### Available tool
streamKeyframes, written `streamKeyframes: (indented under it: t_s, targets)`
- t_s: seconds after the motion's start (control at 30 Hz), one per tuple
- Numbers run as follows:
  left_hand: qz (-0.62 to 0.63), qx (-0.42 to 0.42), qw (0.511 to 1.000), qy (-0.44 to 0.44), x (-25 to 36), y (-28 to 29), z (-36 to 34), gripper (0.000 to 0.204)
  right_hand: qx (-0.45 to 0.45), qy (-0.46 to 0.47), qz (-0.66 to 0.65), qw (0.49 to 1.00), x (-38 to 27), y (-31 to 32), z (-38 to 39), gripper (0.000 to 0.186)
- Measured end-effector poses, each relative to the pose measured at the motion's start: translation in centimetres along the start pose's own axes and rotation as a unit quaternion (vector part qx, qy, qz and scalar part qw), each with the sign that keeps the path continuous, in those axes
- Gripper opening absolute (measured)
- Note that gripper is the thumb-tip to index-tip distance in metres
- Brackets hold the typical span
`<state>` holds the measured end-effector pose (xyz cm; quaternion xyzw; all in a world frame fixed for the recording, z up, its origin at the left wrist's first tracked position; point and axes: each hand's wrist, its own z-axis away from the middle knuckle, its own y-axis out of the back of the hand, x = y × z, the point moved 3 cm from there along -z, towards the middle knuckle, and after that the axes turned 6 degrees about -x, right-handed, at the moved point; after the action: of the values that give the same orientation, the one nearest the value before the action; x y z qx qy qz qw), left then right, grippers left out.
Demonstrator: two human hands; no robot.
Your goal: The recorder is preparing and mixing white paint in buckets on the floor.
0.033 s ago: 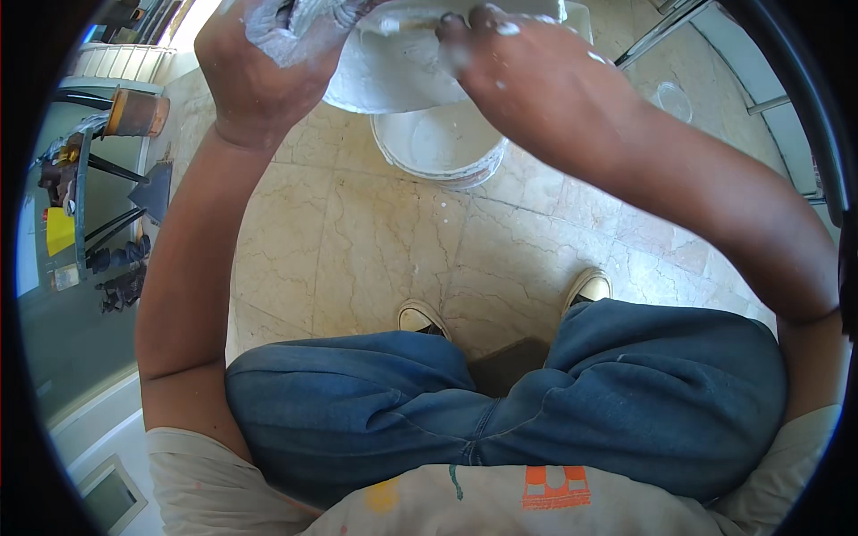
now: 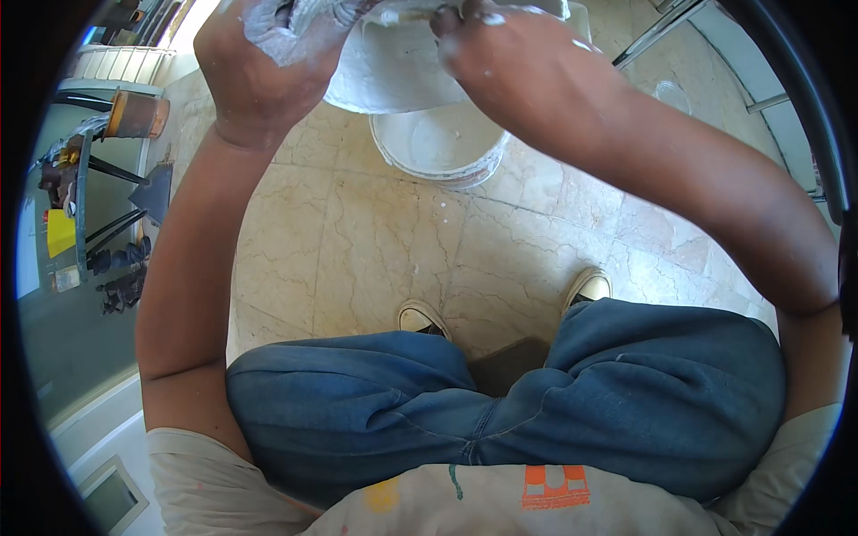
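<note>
At the top of the head view, my left hand (image 2: 268,71) is closed, smeared with white paste around crumpled white material that I cannot make out clearly, beside a large white paste-coated piece (image 2: 384,67). My right hand (image 2: 500,58), flecked with white, has its fingers curled on a thin pale tool (image 2: 416,16) at that piece's upper part; the fingertips are blurred. Below the piece, a white bucket (image 2: 438,152) with pale contents stands on the floor. What lies beyond my hands is cut off by the frame.
Marble-tiled floor (image 2: 375,241) lies under my feet. At left is a glass shelf (image 2: 83,196) with assorted objects, a yellow item and a brown pot (image 2: 134,114). Metal rails (image 2: 657,36) and a small clear container (image 2: 672,96) are at upper right.
My right hand has shifted very slightly left and up over the white piece. The rest looks the same.
</note>
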<state>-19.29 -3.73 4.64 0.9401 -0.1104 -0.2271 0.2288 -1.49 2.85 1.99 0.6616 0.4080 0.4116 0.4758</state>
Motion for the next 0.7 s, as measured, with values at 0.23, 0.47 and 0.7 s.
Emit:
streamKeyframes:
  t_s: [0.23, 0.47, 0.7]
  targets:
    - [0.075, -0.112, 0.991, -0.019, 0.4, 1.1, -2.6, 0.040, -0.060, -0.038, -0.013, 0.997, -0.4, -1.8, -2.4, 0.028]
    - [0.211, -0.141, 0.964, 0.083, -0.5, 1.1, -1.5, 0.025, -0.055, 0.019, -0.106, 0.993, -2.1, 1.3, 0.8, 0.025]
    - [0.158, -0.129, 0.977, 0.057, -2.3, 0.2, 0.7, 0.027, -0.013, 0.031, -0.071, 0.997, -1.5, 1.9, 0.9, 0.024]
